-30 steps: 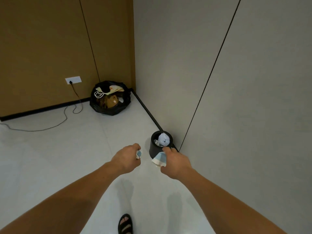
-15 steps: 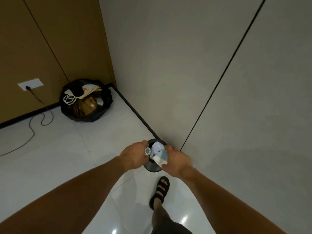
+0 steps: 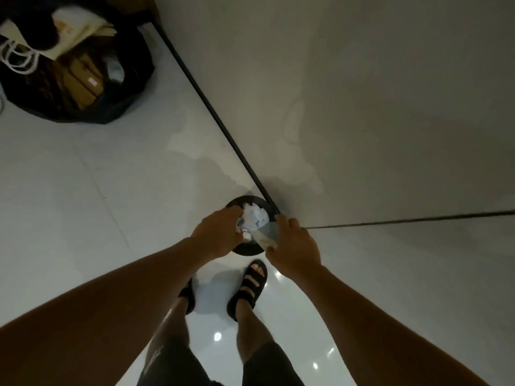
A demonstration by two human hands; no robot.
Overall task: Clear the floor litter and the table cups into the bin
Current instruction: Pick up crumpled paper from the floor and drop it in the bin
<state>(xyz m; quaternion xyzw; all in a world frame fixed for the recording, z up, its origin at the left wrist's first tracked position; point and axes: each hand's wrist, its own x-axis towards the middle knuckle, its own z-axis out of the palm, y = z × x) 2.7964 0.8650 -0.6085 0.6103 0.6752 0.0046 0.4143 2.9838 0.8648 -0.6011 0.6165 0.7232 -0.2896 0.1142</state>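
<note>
We hold both hands over the bin (image 3: 249, 249), its mouth straight below our fingers: right hand (image 3: 292, 245) clamped on a paper cup (image 3: 268, 234), left hand (image 3: 220, 235) closed round small litter.

black bin (image 3: 245, 249), crumpled white litter (image 3: 255, 217) inside
</note>
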